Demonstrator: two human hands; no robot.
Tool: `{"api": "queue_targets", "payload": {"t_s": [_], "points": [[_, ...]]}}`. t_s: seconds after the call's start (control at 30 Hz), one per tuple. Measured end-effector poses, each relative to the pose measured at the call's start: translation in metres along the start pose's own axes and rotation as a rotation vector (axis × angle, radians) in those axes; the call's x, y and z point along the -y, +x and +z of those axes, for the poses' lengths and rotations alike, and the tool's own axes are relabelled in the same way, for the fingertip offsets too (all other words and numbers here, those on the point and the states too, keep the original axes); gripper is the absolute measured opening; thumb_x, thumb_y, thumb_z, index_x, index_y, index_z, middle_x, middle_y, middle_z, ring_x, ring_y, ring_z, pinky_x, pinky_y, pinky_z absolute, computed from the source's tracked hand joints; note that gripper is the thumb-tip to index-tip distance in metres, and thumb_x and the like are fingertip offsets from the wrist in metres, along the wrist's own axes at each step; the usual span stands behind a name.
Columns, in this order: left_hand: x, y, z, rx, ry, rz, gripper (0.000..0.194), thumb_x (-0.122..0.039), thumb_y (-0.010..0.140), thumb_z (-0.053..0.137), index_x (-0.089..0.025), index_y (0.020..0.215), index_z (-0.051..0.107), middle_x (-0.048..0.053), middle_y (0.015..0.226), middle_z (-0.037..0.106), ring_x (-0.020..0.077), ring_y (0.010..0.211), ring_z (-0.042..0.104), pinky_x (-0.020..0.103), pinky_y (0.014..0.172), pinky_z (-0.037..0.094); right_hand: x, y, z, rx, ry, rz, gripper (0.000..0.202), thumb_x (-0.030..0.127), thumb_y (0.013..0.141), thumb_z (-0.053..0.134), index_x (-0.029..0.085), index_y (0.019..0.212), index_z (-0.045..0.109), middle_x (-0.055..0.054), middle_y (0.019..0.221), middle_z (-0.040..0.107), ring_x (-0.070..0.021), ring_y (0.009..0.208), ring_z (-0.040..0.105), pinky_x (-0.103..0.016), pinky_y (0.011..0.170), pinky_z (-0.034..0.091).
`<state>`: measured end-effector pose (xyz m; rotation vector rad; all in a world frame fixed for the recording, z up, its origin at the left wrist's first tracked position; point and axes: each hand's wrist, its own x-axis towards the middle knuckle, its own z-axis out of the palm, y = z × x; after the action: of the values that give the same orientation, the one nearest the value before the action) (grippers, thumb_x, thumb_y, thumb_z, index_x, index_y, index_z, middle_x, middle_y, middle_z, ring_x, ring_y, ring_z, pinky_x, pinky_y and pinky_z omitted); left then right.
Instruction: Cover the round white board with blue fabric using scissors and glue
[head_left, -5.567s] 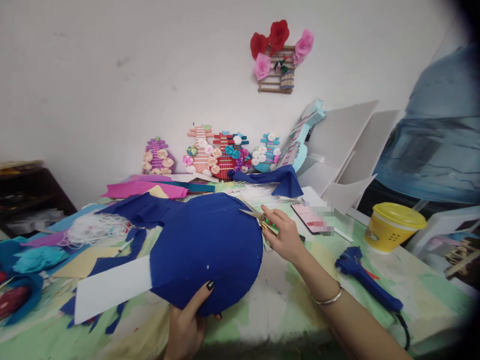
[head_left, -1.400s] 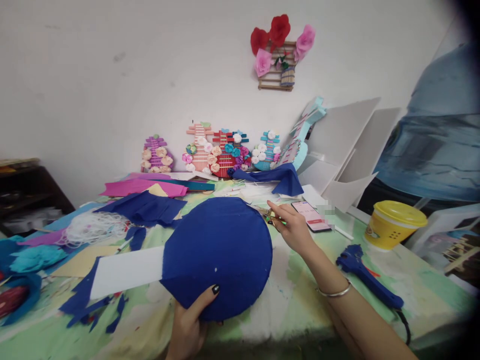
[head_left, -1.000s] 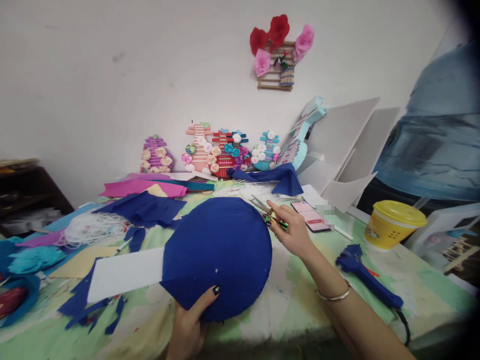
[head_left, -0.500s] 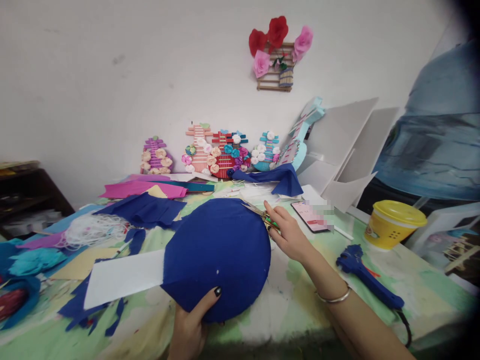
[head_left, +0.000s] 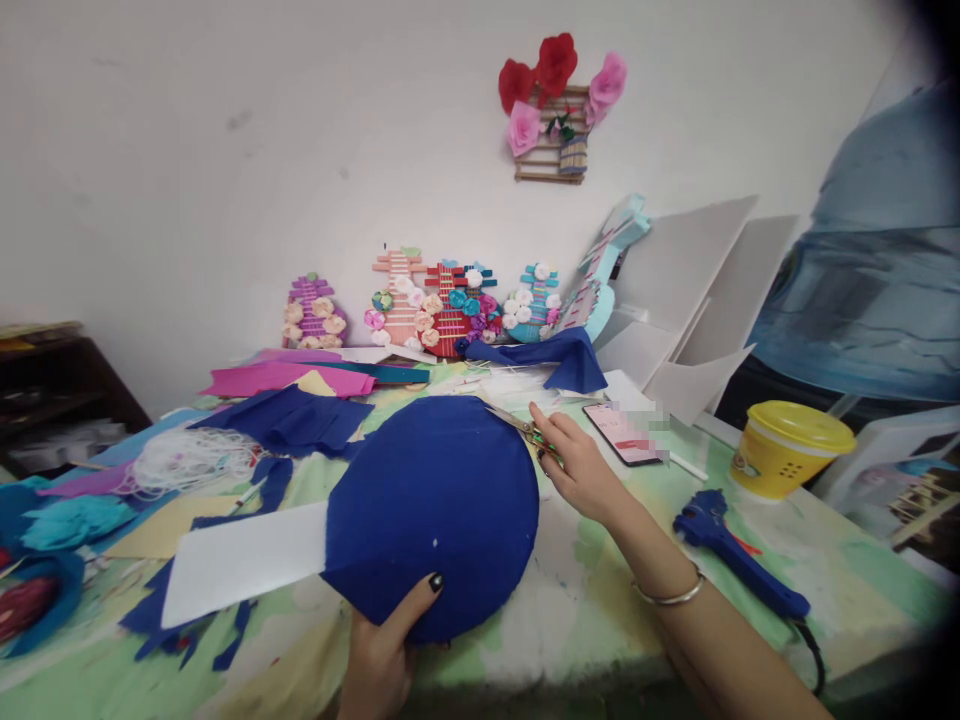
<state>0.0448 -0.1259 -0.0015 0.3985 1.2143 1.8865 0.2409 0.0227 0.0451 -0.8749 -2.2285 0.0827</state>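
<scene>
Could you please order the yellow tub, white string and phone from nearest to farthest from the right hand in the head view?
1. Phone, just right of the right hand.
2. Yellow tub, farther right.
3. White string, far left.

"Where could a hand pass on the right?"
"Over the tablecloth (head_left: 581,605), between the blue disc (head_left: 427,500) and the glue gun (head_left: 739,555); the right forearm (head_left: 652,555) crosses above that gap, with the right hand (head_left: 574,465) and scissors (head_left: 521,425) at the disc's far edge."
"Farther back?"
"Tighter; the phone (head_left: 622,437) lies near that hand, the yellow bucket (head_left: 784,460) stands beyond the glue gun, and white boards (head_left: 686,270) lean behind."
"And left?"
"The white strip (head_left: 244,562) juts over blue scraps (head_left: 157,610); white string (head_left: 187,460) lies behind; nearer the front edge, low room runs up to the left hand (head_left: 379,650)."
</scene>
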Motion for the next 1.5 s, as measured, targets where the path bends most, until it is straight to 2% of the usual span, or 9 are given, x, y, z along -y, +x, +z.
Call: {"api": "queue_targets", "payload": {"t_s": [0.23,0.43,0.67,0.93,1.1,1.27,1.5], "points": [[0.001,0.003,-0.003,0.0,0.047,0.001,0.039,-0.016,0.041,0.083,-0.015,0.076,0.067,0.002,0.069,0.067,0.0187,0.048,0.061,0.025,0.028,0.046,0.001,0.0,0.003,0.016,0.017,0.002,0.057,0.016,0.091,0.033,0.017,0.147,0.02,-0.01,0.098,0.047,-0.023,0.092,0.045,-0.04,0.081,0.042],[0.006,0.006,-0.009,0.022,0.053,0.014,0.034,-0.019,0.042,0.083,-0.015,0.072,0.067,0.002,0.071,0.068,0.0181,0.048,0.06,0.024,0.029,0.045,-0.003,0.0,0.007,-0.025,-0.018,-0.038,0.06,0.013,0.091,0.034,0.021,0.148,0.018,-0.011,0.098,0.049,-0.0232,0.09,0.047,-0.039,0.078,0.045],[0.011,0.016,-0.018,-0.004,0.07,-0.016,0.044,-0.014,0.044,0.083,-0.015,0.085,0.067,0.003,0.078,0.07,0.022,0.07,0.068,0.025,0.05,0.056,-0.008,0.0,0.011,-0.069,-0.033,-0.056,0.061,0.01,0.089,0.035,0.024,0.147,0.02,-0.009,0.094,0.051,-0.0223,0.086,0.05,-0.038,0.075,0.047],[-0.003,-0.001,0.0,0.023,0.018,-0.033,0.044,-0.018,0.041,0.082,-0.014,0.082,0.064,0.0,0.066,0.068,0.0151,0.046,0.058,0.019,0.028,0.042,-0.009,0.0,0.014,-0.075,-0.005,-0.053,0.06,0.009,0.089,0.034,0.026,0.146,0.023,-0.009,0.097,0.05,-0.0223,0.091,0.05,-0.039,0.08,0.046],[-0.006,-0.002,0.002,-0.01,0.016,-0.037,0.043,-0.016,0.04,0.082,-0.014,0.078,0.063,-0.001,0.066,0.068,0.015,0.047,0.06,0.019,0.029,0.044,-0.011,0.001,0.013,-0.091,-0.016,-0.066,0.058,0.01,0.089,0.035,0.024,0.144,0.026,-0.009,0.094,0.051,-0.0218,0.088,0.05,-0.038,0.077,0.047],[-0.008,-0.003,0.004,0.033,0.014,-0.047,0.043,-0.019,0.041,0.082,-0.013,0.079,0.064,-0.001,0.063,0.067,0.0149,0.043,0.058,0.02,0.027,0.041,-0.01,0.001,0.013,-0.118,-0.01,-0.059,0.055,0.01,0.089,0.035,0.025,0.142,0.031,-0.01,0.095,0.053,-0.0216,0.088,0.052,-0.037,0.077,0.047],[-0.008,-0.002,0.003,-0.019,0.003,-0.048,0.04,-0.015,0.04,0.081,-0.013,0.075,0.064,-0.002,0.062,0.065,0.0147,0.043,0.057,0.021,0.027,0.043,-0.007,0.001,0.006,-0.195,0.093,0.072,0.05,0.02,0.088,0.043,0.02,0.138,0.041,-0.005,0.085,0.051,-0.0191,0.076,0.051,-0.035,0.071,0.046]]}}
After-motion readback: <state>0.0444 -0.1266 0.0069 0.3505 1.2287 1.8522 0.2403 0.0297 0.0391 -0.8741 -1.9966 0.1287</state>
